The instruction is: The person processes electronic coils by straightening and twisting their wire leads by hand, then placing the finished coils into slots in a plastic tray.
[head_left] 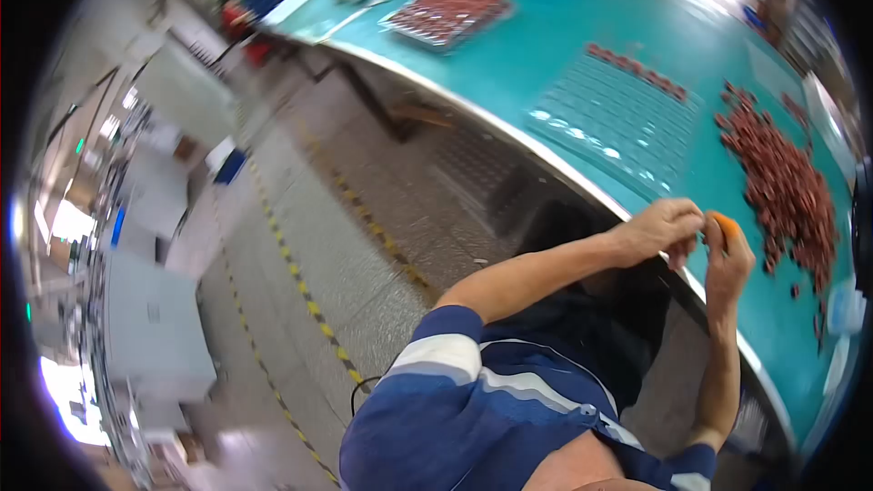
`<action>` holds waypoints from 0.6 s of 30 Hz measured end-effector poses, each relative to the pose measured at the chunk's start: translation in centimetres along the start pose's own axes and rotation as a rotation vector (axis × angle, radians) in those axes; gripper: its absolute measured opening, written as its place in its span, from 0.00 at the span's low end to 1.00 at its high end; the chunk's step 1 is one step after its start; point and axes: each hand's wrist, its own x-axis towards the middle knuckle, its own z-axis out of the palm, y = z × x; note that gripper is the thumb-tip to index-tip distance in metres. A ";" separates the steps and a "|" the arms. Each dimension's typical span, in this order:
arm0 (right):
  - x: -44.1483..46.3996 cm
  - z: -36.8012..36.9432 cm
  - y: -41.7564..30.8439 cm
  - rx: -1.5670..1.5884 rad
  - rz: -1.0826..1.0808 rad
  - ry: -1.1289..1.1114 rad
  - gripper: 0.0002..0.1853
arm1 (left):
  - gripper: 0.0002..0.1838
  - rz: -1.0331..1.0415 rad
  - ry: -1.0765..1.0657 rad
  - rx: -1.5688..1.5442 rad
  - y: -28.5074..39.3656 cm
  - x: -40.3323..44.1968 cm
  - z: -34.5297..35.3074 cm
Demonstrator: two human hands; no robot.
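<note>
Small reddish pieces [789,186] loosely heaped near left hand [657,231] and right hand [729,264], grip unclear

**Striped Lines Mark Workshop Floor; No Lettering Legible**

Yellow-and-black warning stripes [314,309] run in lines along the grey floor [250,264], from left of center down toward the bottom of the frame. A small mark [153,312] on a pale cabinet [150,345] at left and a green light [80,145] at upper left are too small to make out. No words, brands or numbers can be read.
</note>
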 end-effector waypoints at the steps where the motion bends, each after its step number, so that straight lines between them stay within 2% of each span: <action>1: 0.0 0.2 -0.2 0.009 0.005 0.008 0.04 | 0.14 0.032 0.010 0.023 0.1 -0.1 -0.2; 4: -0.2 0.7 -0.2 -0.326 -0.411 0.108 0.05 | 0.14 0.029 0.081 0.006 -0.6 0.5 -1.1; 7: -0.5 1.8 -1.4 -0.416 -0.567 0.110 0.06 | 0.13 0.032 0.202 -0.055 -1.4 0.6 -1.7; 8: 0.0 1.5 -1.3 -0.427 -0.557 0.104 0.05 | 0.13 0.057 0.230 -0.080 -1.5 0.6 -1.5; 11: 0.3 1.6 0.3 0.112 0.126 -0.003 0.06 | 0.14 0.148 0.300 -0.145 -0.8 0.4 -0.8; 12: 0.5 1.8 0.2 0.210 0.184 -0.013 0.09 | 0.14 0.199 0.323 -0.134 -0.6 0.3 -0.8; 15: 1.4 2.4 -2.7 0.190 0.292 -0.026 0.11 | 0.14 0.286 0.387 -0.097 -0.5 -0.8 -0.4; 16: 1.7 2.6 -3.6 0.181 0.310 -0.022 0.11 | 0.14 0.244 0.396 -0.107 0.0 -1.1 -0.6; 17: 1.8 3.2 -2.9 0.153 0.241 0.014 0.11 | 0.14 0.257 0.377 -0.023 0.5 -1.2 -1.0; 18: 1.9 3.4 -3.0 0.194 0.291 -0.002 0.12 | 0.13 0.216 0.364 -0.052 1.1 -1.4 -1.0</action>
